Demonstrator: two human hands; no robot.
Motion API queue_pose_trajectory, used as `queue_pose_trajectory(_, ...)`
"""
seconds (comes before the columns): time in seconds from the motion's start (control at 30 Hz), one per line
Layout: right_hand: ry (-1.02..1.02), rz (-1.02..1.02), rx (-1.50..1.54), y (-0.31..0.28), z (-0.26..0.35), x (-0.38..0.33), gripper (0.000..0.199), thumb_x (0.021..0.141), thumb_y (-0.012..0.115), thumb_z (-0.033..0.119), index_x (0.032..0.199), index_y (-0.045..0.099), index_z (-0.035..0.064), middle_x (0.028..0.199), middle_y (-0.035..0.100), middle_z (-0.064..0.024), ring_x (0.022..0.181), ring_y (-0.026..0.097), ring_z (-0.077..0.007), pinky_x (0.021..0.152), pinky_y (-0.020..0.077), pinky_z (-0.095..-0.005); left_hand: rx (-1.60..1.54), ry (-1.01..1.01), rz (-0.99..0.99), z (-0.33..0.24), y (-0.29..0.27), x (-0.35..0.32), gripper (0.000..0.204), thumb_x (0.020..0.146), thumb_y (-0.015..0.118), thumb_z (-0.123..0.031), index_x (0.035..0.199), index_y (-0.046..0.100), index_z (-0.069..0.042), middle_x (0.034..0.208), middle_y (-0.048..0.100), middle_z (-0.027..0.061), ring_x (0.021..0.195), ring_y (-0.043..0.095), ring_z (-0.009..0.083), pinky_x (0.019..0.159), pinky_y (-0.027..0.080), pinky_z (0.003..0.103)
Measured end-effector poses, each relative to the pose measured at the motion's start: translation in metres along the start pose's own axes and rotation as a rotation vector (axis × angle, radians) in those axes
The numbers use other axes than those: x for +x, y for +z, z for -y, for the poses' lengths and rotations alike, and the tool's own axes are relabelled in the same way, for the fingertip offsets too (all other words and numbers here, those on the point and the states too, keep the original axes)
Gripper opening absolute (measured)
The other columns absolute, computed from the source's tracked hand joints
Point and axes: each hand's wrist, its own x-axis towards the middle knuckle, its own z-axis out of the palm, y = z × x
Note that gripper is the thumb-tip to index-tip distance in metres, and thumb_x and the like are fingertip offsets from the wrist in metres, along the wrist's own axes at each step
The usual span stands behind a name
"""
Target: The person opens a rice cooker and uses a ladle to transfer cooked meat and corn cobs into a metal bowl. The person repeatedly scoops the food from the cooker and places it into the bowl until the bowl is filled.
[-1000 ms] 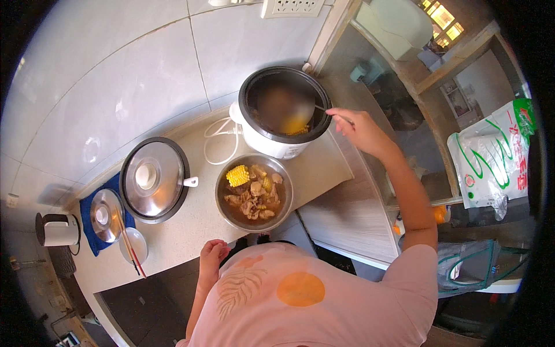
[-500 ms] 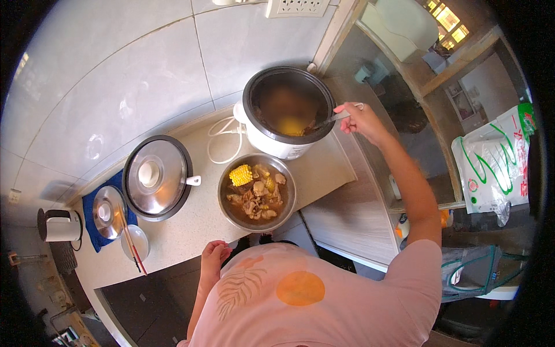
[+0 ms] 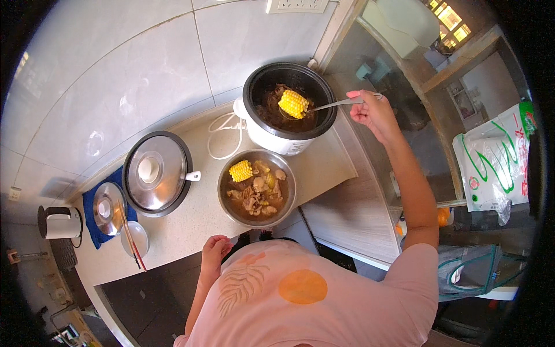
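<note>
My right hand (image 3: 374, 115) grips the metal handle of a ladle (image 3: 340, 104) from the right side of the cooker. A piece of yellow corn cob (image 3: 293, 104) rests on its bowl end, above dark stew (image 3: 272, 104) inside the white electric cooker (image 3: 277, 140) with a black inner pot. In front of the cooker sits a steel bowl (image 3: 292, 194) of brown broth, with meat chunks (image 3: 260, 199) and another corn piece (image 3: 240, 171). My left hand (image 3: 215, 251) hovers by the counter's front edge, fingers curled, with nothing visible in them.
Left on the counter (image 3: 191, 231) lie a large steel lid (image 3: 167, 173), a smaller lid (image 3: 106, 215) on a blue cloth (image 3: 89, 202), and chopsticks (image 3: 130, 240) across a white bowl (image 3: 143, 243). A white cord (image 3: 211, 151) loops beside the cooker. A plastic bag (image 3: 491, 162) hangs at right.
My right hand has moved up and slightly right. The ladle has lifted a corn piece higher inside the pot, and the steam or blur over the stew has thinned. My left hand stays nearly still.
</note>
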Motion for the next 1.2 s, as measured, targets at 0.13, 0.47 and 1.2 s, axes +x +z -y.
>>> queue_pose_trajectory(0.13, 0.031, -0.017, -0.026, 0.002, -0.005, 0.000, 0.029, 0.086, 0.042, 0.022, 0.097, 0.053, -0.0028, 0.061, 0.052, -0.0052, 0.055, 0.051, -0.0119, 0.052, 0.0427, -0.0225, -0.034, 0.026, 0.033, 0.005, -0.005, 0.002, 0.011, 0.083, 0.048, -0.010, 0.092, 0.051, -0.004, 0.086, 0.055, 0.0047, 0.076, 0.056, 0.0129, 0.070, 0.046, 0.023)
queue_pose_trajectory(0.47, -0.038, -0.044, -0.041, 0.005, 0.042, -0.033, 0.025, 0.084, 0.045, 0.019, 0.095, 0.057, -0.0001, 0.056, 0.047, -0.0029, 0.051, 0.045, -0.0095, 0.047, 0.0353, -0.0202, -0.035, 0.022, 0.022, 0.010, -0.009, 0.001, 0.011, 0.082, 0.048, -0.010, 0.091, 0.050, -0.004, 0.086, 0.055, 0.0045, 0.076, 0.056, 0.0129, 0.070, 0.044, 0.023)
queue_pose_trajectory(1.2, 0.161, 0.455, -0.300, 0.114, -0.071, -0.096, 0.028, 0.089, 0.037, 0.020, 0.097, 0.052, -0.0021, 0.058, 0.056, -0.0087, 0.048, 0.051, -0.0117, 0.047, 0.0417, -0.0244, -0.036, 0.045, -0.023, 0.015, -0.008, -0.008, 0.012, 0.083, 0.048, -0.010, 0.093, 0.050, -0.003, 0.087, 0.055, 0.0059, 0.079, 0.056, 0.0156, 0.073, 0.046, 0.026)
